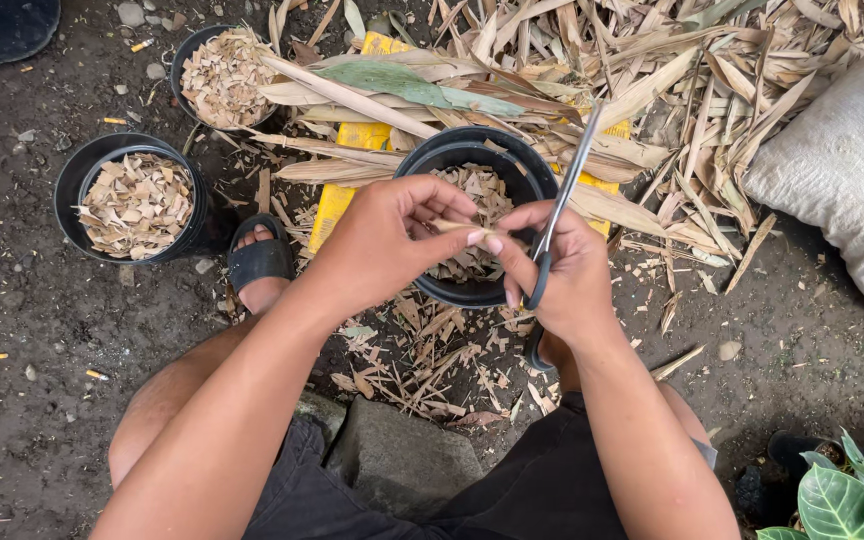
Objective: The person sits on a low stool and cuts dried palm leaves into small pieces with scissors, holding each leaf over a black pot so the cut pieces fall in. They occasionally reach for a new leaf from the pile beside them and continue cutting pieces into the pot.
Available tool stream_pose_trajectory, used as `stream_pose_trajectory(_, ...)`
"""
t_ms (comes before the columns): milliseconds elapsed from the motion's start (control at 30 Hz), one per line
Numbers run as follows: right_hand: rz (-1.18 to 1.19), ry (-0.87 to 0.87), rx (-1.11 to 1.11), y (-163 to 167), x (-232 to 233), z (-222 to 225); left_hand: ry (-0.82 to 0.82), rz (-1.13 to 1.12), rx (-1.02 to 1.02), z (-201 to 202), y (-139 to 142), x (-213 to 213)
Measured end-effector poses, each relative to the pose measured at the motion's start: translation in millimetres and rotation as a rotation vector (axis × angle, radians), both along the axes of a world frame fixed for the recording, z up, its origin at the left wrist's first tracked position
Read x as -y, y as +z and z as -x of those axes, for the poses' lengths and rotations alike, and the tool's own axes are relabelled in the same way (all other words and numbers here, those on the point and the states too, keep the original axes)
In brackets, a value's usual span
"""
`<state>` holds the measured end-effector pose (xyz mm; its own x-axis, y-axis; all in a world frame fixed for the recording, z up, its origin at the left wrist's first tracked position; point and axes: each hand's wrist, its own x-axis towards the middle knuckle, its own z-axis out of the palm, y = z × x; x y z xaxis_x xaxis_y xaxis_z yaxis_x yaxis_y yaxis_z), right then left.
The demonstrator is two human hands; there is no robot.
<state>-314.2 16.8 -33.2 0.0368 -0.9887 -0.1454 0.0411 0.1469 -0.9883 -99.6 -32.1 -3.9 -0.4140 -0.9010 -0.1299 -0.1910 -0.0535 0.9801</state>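
My left hand [382, 240] pinches a thin dry leaf strip [447, 226] over a black pot [430, 157] partly filled with cut leaf pieces. My right hand [562, 275] holds black-handled scissors [558, 205], blades pointing up and away, and its fingertips also touch the strip's end. Both hands meet above the pot's near rim. A heap of long dry leaves [572, 70] lies just beyond the pot.
Two more black pots of leaf chips stand at the left [70, 190] and back left [184, 50]. A yellow object [337, 195] lies under the leaves. A white sack [842, 170] sits right, a green plant [837, 495] bottom right, my sandalled foot [257, 262] on the dirt.
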Motion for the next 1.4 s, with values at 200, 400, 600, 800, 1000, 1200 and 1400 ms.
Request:
stream_pose_trajectory(200,0.083,-0.046,-0.014,6,5,1,-0.011,-0.043,0.029,-11,7,6)
stream_pose_trajectory(400,0.111,0.099,0.229,12,-19,9,0.200,-0.246,-0.089,-17,3,15)
stream_pose_trajectory(600,-0.077,0.351,0.248,-4,-40,-5,0.220,-0.299,-0.198,-26,-2,21)
stream_pose_trajectory(800,-0.183,0.348,0.231,-7,-51,-21,0.140,-0.277,-0.063,-27,-4,18)
stream_pose_trajectory(1000,-0.301,0.319,0.185,2,-46,-25,0.138,-0.304,-0.072,-26,-5,17)
stream_pose_trajectory(1200,-0.297,0.328,0.201,-4,-48,-29,0.150,-0.387,-0.053,-23,-13,17)
stream_pose_trajectory(1400,-0.204,0.400,0.227,-7,-46,-30,0.163,-0.463,-0.050,-23,-13,15)
